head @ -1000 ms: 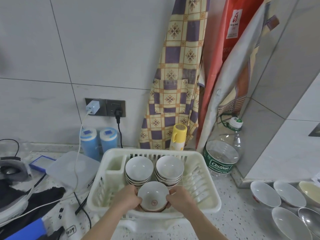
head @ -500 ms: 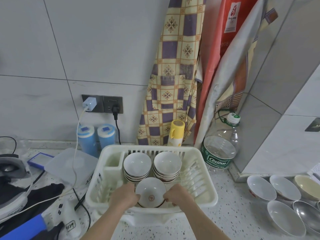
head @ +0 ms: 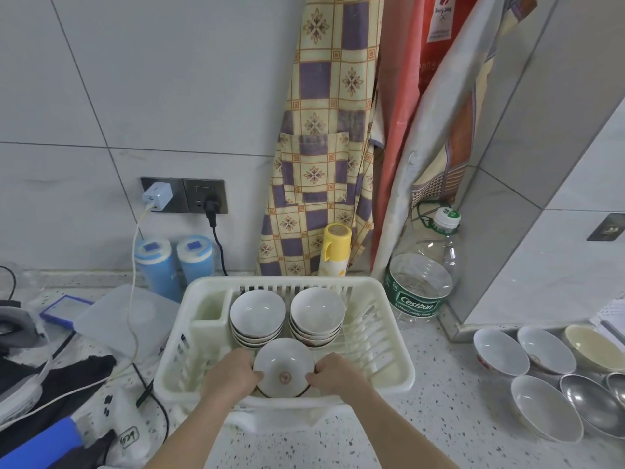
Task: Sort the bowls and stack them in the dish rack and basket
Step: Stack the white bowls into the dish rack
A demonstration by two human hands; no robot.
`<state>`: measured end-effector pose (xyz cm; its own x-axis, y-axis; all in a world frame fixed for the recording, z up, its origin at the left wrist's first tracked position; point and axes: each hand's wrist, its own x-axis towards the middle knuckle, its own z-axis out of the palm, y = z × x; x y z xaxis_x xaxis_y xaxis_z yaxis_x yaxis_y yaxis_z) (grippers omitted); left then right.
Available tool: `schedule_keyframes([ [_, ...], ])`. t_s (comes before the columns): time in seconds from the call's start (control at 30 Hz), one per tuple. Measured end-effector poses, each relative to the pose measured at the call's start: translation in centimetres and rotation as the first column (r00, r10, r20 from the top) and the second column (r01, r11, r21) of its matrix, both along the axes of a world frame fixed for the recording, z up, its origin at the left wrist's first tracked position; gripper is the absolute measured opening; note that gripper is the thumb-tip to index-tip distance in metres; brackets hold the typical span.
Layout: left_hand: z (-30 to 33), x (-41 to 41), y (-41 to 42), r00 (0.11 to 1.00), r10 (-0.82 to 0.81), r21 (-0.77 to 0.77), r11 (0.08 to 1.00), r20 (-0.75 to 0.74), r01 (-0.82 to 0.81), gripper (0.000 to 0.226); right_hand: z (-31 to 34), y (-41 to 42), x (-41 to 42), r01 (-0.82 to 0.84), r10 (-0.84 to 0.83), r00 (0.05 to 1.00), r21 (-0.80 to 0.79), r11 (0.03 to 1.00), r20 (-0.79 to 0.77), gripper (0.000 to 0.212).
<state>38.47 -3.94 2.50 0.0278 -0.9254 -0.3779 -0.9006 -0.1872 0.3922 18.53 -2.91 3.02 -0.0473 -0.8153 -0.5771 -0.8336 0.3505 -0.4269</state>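
A cream plastic dish rack (head: 382, 336) stands on the speckled counter in front of me. At its back sit two stacks of white bowls, the left stack (head: 257, 311) and the right stack (head: 317, 308). In the rack's front part is a white bowl with a red mark inside (head: 283, 365). My left hand (head: 233, 374) grips its left rim and my right hand (head: 336, 375) grips its right rim. Whether it rests on other bowls below is hidden.
Loose white bowls (head: 500, 350) and metal bowls (head: 588, 401) lie on the counter at the right. A large water bottle (head: 422, 282) and a yellow can (head: 334, 248) stand behind the rack. Two blue canisters (head: 176, 262), cables and dark cloth (head: 67, 374) crowd the left.
Both hands stay on the front bowl and it sits slightly lower in the rack. The view has tilted down a little.
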Motion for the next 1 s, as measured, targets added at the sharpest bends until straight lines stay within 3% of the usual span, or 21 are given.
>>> schedule_keyframes([
  [0.2,0.1,-0.1,0.4,0.999,0.028,-0.056,0.998,0.024,-0.026,0.03,0.2,0.7,0.2,0.031,-0.034,0.999,-0.095,0.995,-0.032,0.023],
  [0.27,0.2,-0.2,0.7,0.994,0.11,-0.135,0.985,-0.007,-0.11,0.033,0.4,1.3,0.2,0.1,-0.106,0.994,-0.205,0.974,-0.019,0.037],
  [0.37,0.4,-0.5,1.9,0.954,0.246,-0.307,0.907,-0.169,-0.288,0.033,1.0,2.6,-0.1,0.231,-0.165,0.967,-0.404,0.885,0.192,0.033],
  [0.43,0.8,-0.9,2.9,0.915,0.242,-0.418,0.831,-0.324,-0.368,0.022,1.5,3.3,-1.0,0.318,-0.101,0.874,-0.401,0.859,0.476,0.02],
  [0.5,1.5,-1.9,4.0,0.828,0.212,-0.454,0.752,-0.519,-0.478,0.015,2.4,4.2,-2.7,0.412,-0.068,0.698,-0.322,0.852,0.713,0.017],
  [0.63,2.7,-7.1,7.5,0.574,0.105,-0.382,0.647,-0.812,-0.66,0.018,3.3,6.9,-8.6,0.596,-0.128,0.457,-0.196,0.779,0.88,0.016],
  [0.7,2.3,-11.2,9.2,0.482,0.086,-0.311,0.662,-0.872,-0.681,0.023,2.8,8.8,-12.3,0.678,-0.188,0.382,-0.136,0.722,0.905,0.017],
  [0.8,0.7,-17.8,11.1,0.425,0.095,-0.23,0.725,-0.9,-0.649,0.022,1.5,11.5,-18.1,0.799,-0.324,0.281,-0.034,0.6,0.903,0.019],
  [0.9,-1.1,-23.8,12.6,0.442,0.098,-0.188,0.808,-0.892,-0.559,0.023,0.2,13.7,-23.1,0.873,-0.411,0.218,0.012,0.488,0.885,0.02],
  [1.0,-2.6,-28.7,13.5,0.491,0.117,-0.125,0.893,-0.864,-0.433,0.028,-0.9,15.5,-27.2,0.9,-0.459,0.215,0.008,0.437,0.862,0.02],
])
